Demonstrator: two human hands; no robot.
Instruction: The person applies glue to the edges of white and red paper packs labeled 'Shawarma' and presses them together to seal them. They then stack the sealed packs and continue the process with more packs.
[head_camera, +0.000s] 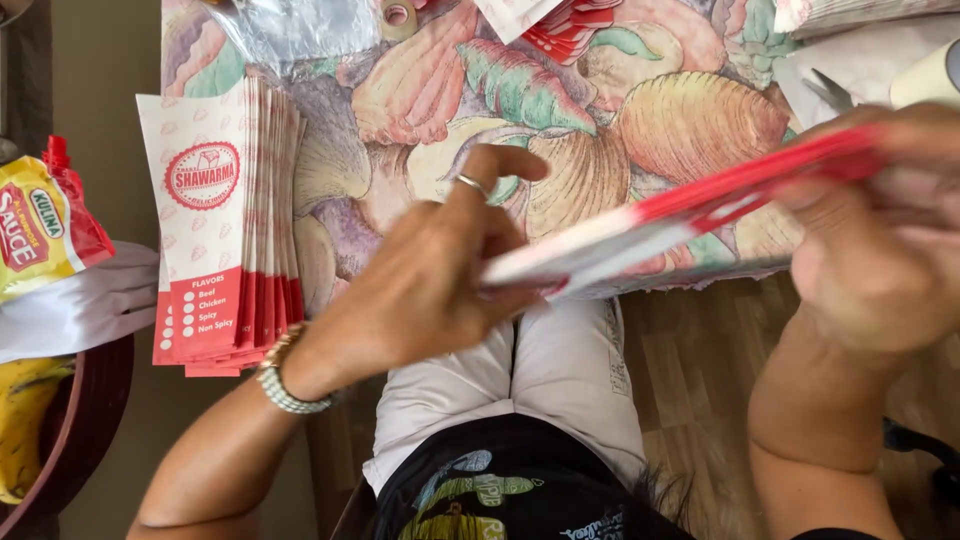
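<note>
Across the upper part of the head view spreads a tablecloth (640, 110) printed with big shells in orange, green and mauve, and everything else sits around it. Over its near edge, between the two hands, a bundle of flat red-and-white paper sleeves (660, 225) is held slanting, its high end to the right. The right hand (880, 240) is closed on that high end, fingers over the top and blurred. The left hand (430, 280), wearing a ring and a beaded bracelet, meets the low end with fingers curled, thumb side against the paper edges. On the cloth's left edge lies a fanned stack of the same sleeves (225, 230), well apart from the held bundle. Beyond that edge sits a yellow sauce packet (40, 225). At the cloth's far edge lies a tape roll (398, 15).
</note>
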